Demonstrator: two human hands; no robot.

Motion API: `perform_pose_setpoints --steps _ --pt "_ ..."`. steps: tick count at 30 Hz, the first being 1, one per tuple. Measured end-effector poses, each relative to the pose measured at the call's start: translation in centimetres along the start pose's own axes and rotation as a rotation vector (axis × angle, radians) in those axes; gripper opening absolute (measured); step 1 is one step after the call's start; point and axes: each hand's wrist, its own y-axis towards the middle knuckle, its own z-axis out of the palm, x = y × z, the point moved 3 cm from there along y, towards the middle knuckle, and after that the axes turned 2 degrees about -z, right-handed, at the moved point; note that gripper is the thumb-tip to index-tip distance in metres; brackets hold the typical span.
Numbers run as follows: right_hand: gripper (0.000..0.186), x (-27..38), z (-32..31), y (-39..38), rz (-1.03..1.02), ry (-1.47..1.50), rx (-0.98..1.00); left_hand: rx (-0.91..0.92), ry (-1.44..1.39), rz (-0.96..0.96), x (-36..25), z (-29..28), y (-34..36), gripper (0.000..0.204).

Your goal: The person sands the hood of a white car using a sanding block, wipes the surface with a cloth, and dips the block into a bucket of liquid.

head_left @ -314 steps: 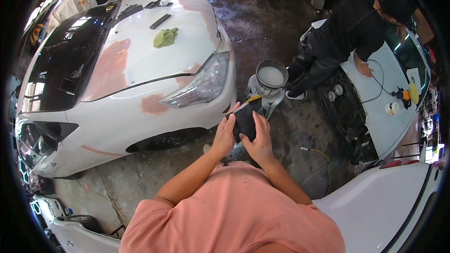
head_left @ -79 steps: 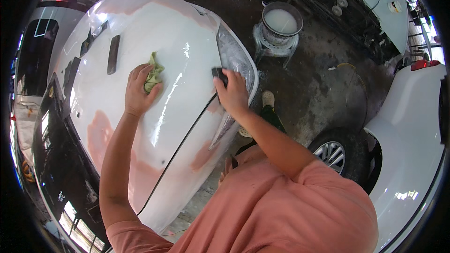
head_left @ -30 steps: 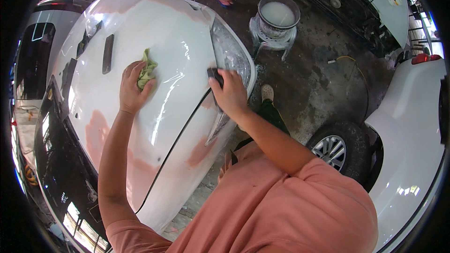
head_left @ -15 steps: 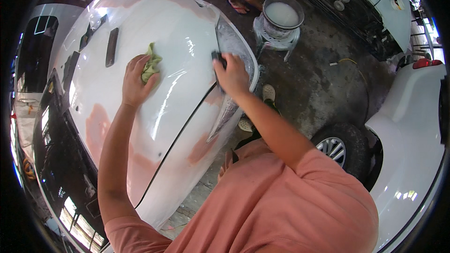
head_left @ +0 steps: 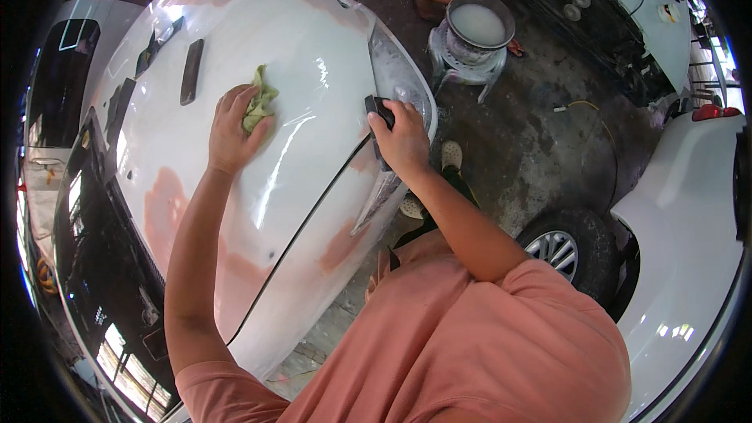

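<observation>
Head view: hands apart; right hand (head_left: 403, 139) clamped on black block (head_left: 382, 112) at right edge of hood (head_left: 313, 51) by headlight (head_left: 393, 70); left hand (head_left: 232, 131) on green cloth (head_left: 262, 99) farther left, grip unclear; block could scuff headlight if a stroke overruns that edge.

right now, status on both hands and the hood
Left hand on green cloth. Right hand holding black block by headlight. Dark bar lying on white hood, touching neither.

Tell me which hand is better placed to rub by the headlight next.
Probably the right hand: it holds the dark block by the headlight; the left hand touches the green cloth.
</observation>
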Motion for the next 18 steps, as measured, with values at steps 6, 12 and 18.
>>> perform_pose_setpoints --steps 6,12,18 --pt "0.039 2.6 -0.5 -2.4 -0.163 0.009 0.083 0.017 0.004 -0.027 0.3 0.0 -0.3 0.054" --pt "0.040 -0.5 2.0 6.9 0.106 -0.078 0.060 0.028 0.016 0.002 0.1 0.0 0.2 0.055" --pt "0.036 4.5 0.7 -1.1 -0.368 0.030 0.140 0.043 -0.007 -0.055 0.4 0.1 -0.6 0.056"
